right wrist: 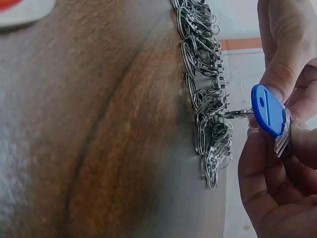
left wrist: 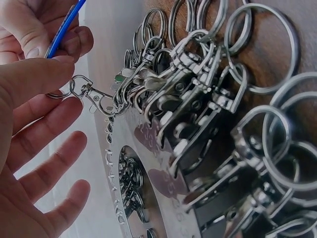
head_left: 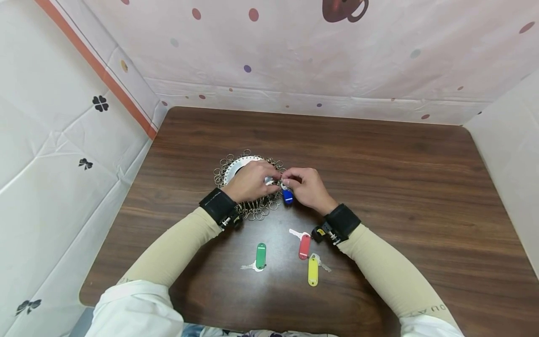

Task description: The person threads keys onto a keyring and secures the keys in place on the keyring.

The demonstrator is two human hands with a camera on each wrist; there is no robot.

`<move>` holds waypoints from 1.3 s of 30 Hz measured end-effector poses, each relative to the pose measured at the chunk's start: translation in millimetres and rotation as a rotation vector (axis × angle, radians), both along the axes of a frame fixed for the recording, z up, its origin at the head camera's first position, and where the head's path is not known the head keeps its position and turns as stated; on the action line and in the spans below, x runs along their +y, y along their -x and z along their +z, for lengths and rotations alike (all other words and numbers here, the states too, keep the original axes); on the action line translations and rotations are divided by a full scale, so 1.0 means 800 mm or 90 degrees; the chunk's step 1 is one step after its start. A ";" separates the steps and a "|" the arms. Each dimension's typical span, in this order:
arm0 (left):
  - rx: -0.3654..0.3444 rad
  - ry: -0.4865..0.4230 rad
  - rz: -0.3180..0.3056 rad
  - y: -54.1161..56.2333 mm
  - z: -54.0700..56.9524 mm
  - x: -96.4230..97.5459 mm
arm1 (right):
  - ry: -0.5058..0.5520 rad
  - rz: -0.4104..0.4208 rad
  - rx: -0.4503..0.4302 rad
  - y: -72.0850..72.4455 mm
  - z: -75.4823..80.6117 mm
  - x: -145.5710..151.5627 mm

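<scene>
While both hands work at a metal disc (head_left: 230,172) hung with clasps, the blue-tagged key (head_left: 287,196) sits between them at the disc's right rim, well in from the desk (head_left: 400,187) edges. Green (head_left: 261,255), red (head_left: 304,247) and yellow (head_left: 313,272) tags with keys lie toward the desk's near edge. Lettering on the right sleeve (head_left: 404,281) includes O and U.

From the left wrist, the left hand (left wrist: 37,144) pinches a clasp's small ring (left wrist: 58,94), lower fingers spread; the disc's print seems to include digits, though blurred.

From the right wrist, the right hand (right wrist: 277,188) pinches the key closely, its blue tag showing a label slot.
</scene>
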State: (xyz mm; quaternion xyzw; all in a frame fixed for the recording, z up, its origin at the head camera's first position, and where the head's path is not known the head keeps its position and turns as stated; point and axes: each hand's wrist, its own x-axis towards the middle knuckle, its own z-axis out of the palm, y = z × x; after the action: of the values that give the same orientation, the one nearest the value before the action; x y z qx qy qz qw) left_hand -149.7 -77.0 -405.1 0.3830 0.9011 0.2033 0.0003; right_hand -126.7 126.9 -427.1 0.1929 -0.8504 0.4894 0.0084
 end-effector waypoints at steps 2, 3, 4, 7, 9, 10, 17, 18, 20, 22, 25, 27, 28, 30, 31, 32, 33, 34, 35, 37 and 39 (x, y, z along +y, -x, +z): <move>-0.003 0.002 0.003 0.000 0.000 0.000 | -0.002 -0.001 0.001 0.000 0.000 0.000; -0.005 0.003 0.006 0.000 0.000 0.001 | -0.003 -0.002 0.001 0.000 0.000 0.000; -0.006 0.003 0.009 0.000 0.000 0.001 | -0.004 -0.002 0.000 0.000 0.000 -0.001; -0.006 0.003 0.017 0.000 -0.001 0.001 | -0.001 -0.006 -0.004 0.000 0.001 -0.002; -0.002 0.003 0.020 0.000 -0.002 0.001 | 0.000 -0.008 -0.006 0.000 0.001 -0.002; 0.001 0.002 0.020 -0.001 -0.002 0.001 | 0.001 -0.009 -0.005 0.000 0.001 -0.003; 0.038 -0.010 0.015 -0.001 -0.004 0.000 | 0.006 -0.009 0.009 0.000 0.001 -0.003; 0.041 -0.011 0.013 -0.001 -0.004 0.000 | 0.006 -0.009 0.008 0.000 0.001 -0.003; 0.042 -0.013 0.011 -0.002 -0.004 -0.001 | 0.006 -0.009 0.008 0.000 0.001 -0.004; 0.037 -0.012 0.008 -0.002 -0.004 -0.001 | 0.005 -0.009 0.008 0.000 0.001 -0.003; 0.028 -0.008 0.007 -0.002 -0.003 -0.002 | 0.001 -0.008 0.010 0.000 0.000 -0.003; 0.023 -0.005 0.006 -0.002 -0.003 -0.002 | 0.001 -0.008 0.009 0.000 0.001 -0.003; 0.022 -0.004 0.006 -0.002 -0.002 -0.002 | 0.001 -0.008 0.009 -0.001 0.001 -0.003; 0.019 0.001 0.005 -0.002 -0.001 -0.002 | 0.001 -0.007 0.008 -0.001 0.001 -0.004; 0.017 0.003 0.005 -0.002 -0.001 -0.002 | 0.000 -0.006 0.007 -0.001 0.001 -0.004; 0.016 0.006 0.005 -0.002 -0.001 -0.002 | -0.001 -0.006 0.007 -0.001 0.001 -0.004; 0.014 0.008 0.004 -0.002 -0.001 -0.002 | -0.004 -0.005 0.007 -0.001 0.001 -0.004; 0.014 0.010 0.004 -0.002 -0.001 -0.001 | -0.006 -0.005 0.007 -0.002 0.001 -0.004; 0.013 0.012 0.004 -0.002 -0.001 -0.001 | -0.008 -0.004 0.007 -0.002 0.001 -0.004; 0.010 0.015 0.004 -0.002 0.000 -0.001 | -0.008 -0.004 0.008 -0.002 0.001 -0.003; 0.006 0.016 0.008 -0.003 0.000 -0.001 | -0.007 -0.005 0.008 -0.003 0.001 -0.004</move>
State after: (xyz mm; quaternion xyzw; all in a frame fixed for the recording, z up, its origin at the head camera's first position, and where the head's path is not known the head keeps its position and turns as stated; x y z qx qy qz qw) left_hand -147.3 -77.5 -405.1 0.3785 0.9059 0.1900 -0.0005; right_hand -124.1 124.1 -426.5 0.1931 -0.8536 0.4835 0.0147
